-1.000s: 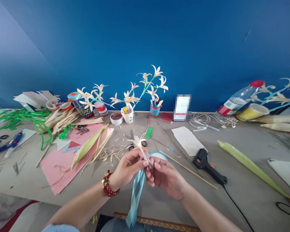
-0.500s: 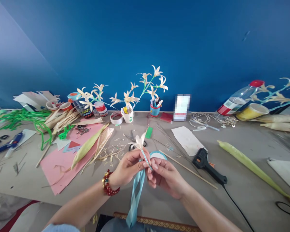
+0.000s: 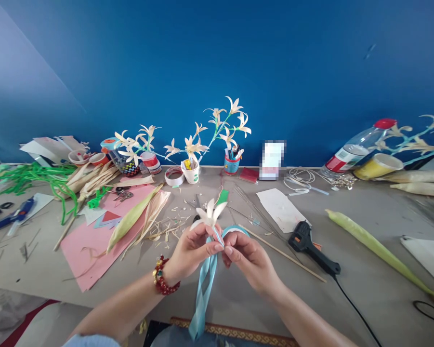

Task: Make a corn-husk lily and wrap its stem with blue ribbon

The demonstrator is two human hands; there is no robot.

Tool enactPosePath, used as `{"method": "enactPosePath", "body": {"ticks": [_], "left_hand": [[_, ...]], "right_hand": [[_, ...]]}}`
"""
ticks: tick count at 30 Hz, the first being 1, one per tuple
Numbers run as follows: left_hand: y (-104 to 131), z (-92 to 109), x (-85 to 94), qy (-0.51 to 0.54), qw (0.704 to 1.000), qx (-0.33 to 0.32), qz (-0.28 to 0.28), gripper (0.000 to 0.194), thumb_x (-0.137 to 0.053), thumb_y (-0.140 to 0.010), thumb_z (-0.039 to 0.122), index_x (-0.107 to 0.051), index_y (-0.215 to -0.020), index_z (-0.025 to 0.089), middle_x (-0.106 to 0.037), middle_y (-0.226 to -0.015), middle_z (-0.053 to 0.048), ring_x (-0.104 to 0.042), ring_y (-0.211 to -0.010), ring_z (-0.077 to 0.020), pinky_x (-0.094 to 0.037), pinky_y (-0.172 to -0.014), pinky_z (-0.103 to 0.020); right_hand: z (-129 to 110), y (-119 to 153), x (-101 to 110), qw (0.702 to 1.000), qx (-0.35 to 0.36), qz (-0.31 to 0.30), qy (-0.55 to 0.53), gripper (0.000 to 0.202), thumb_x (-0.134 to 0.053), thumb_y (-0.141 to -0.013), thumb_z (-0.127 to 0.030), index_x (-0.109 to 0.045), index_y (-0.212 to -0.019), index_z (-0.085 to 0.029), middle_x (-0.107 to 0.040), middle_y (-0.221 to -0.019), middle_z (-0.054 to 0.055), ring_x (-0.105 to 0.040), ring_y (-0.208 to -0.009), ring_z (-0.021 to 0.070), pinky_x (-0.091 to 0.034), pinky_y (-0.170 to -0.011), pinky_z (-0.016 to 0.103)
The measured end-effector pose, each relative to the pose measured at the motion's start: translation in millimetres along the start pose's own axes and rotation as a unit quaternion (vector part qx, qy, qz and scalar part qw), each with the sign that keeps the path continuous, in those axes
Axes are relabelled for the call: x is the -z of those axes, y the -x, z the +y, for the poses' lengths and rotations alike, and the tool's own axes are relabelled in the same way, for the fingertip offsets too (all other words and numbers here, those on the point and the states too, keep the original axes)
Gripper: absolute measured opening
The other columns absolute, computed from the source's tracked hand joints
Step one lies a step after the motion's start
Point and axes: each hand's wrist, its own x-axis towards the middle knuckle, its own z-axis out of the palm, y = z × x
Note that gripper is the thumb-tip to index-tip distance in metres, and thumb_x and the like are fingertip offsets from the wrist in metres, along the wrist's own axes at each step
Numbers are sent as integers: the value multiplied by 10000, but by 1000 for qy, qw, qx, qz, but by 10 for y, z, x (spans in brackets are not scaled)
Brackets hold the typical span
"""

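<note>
A cream flower (image 3: pixel 211 213) is opening its smooth, pointed petals above a slender stem (image 3: pixel 217 235) wrapped in light blue, at the centre of the workspace, just above the table (image 3: pixel 350 299). The left hand (image 3: pixel 195 248) is pinching the stem between thumb and fingers, almost closed. The right hand (image 3: pixel 251 258) is bringing thumb and curled fingertips together at the stem's lower end; whether they are gripping it cannot be told. A satiny blue ribbon (image 3: pixel 201 303) is hanging in a long, flat loop below the left hand.

One flower is being held. Two glue guns are lying on the table: a black one (image 3: pixel 312 248) at right, a blue one (image 3: pixel 21 213) at far left. Two long, tapering green husks are lying apart, one (image 3: pixel 133 219) across pink paper (image 3: pixel 90 255), one (image 3: pixel 372 248) beyond the black gun.

A thin wooden stick (image 3: pixel 285 254) is lying between the right hand and the black gun. The right hand is partly covering a blue-edged roll (image 3: pixel 236 228); the flower and left hand are partly hiding scissors (image 3: pixel 196 219).
</note>
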Motion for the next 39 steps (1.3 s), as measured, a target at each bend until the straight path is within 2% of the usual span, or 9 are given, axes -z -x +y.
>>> {"method": "enactPosePath", "body": {"ticks": [8, 15, 18, 23, 25, 28, 31, 35, 39], "left_hand": [[24, 68, -21, -25, 1000, 16, -7, 225, -673, -836, 368, -675, -787, 148, -573, -882, -84, -595, -843, -204, -527, -723, -323], [11, 62, 21, -55, 998, -5, -26, 186, -638, -873, 316, -672, -807, 145, -589, -873, -73, -589, -798, -162, -523, -776, -307], [17, 41, 24, -40, 999, -3, -37, 198, -644, -868, 332, -672, -819, 142, -607, -893, -85, -619, -811, -177, -542, -772, -326], [24, 17, 6, 2, 998, 22, -57, 203, -659, -857, 337, -672, -838, 136, -609, -930, -94, -657, -729, -169, -576, -656, -309], [21, 3, 3, 21, 998, 23, -62, 188, -660, -858, 320, -669, -838, 133, -607, -926, -84, -650, -662, -137, -578, -637, -295], [10, -29, 8, 62, 995, 30, -65, 162, -656, -863, 299, -658, -842, 138, -591, -911, -57, -618, -564, -95, -560, -563, -263], [-7, -54, 21, 73, 995, 40, -51, 163, -664, -853, 308, -661, -831, 146, -581, -875, -49, -609, -603, -116, -536, -548, -256], [-31, -58, 27, 53, 998, 35, -29, 169, -683, -837, 314, -675, -814, 147, -552, -864, -49, -587, -719, -145, -528, -662, -283], [-41, -69, 34, 50, 998, 37, -31, 145, -671, -849, 294, -676, -830, 151, -528, -887, -47, -559, -735, -134, -501, -666, -259]], "right_hand": [[32, -2, -4, 985, -92, -25, -146, 310, -713, -830, -443, -590, -749, -170, -599, -681, 3, -541, -590, 117, -436, -581, 255], [67, -12, 3, 974, -107, -34, -199, 242, -792, -774, -329, -617, -782, -163, -608, -674, -3, -540, -581, 105, -434, -580, 241], [72, -17, -4, 956, -136, -51, -257, 217, -787, -781, -274, -602, -757, -163, -606, -652, -3, -504, -555, 91, -413, -553, 225], [64, -25, -20, 927, -174, -73, -324, 222, -812, -745, -229, -604, -759, -153, -580, -620, -9, -450, -541, 71, -377, -532, 199], [65, -28, -18, 930, -175, -72, -315, 210, -805, -749, -230, -614, -755, -143, -580, -619, -6, -451, -536, 70, -379, -529, 200], [74, -29, -1, 944, -173, -66, -274, 248, -742, -807, -352, -638, -763, -131, -628, -667, 38, -498, -539, 95, -409, -527, 228], [75, -27, 23, 964, -137, -40, -226, 321, -662, -852, -459, -652, -801, -143, -665, -736, 65, -556, -582, 128, -438, -553, 251], [49, -22, 47, 983, -84, 1, -165, 289, -658, -866, -441, -651, -798, -161, -622, -727, 22, -546, -614, 120, -441, -585, 244], [39, -15, 50, 993, -59, 8, -106, 225, -731, -824, -372, -644, -800, -166, -611, -752, 9, -530, -634, 110, -429, -593, 234]]}}
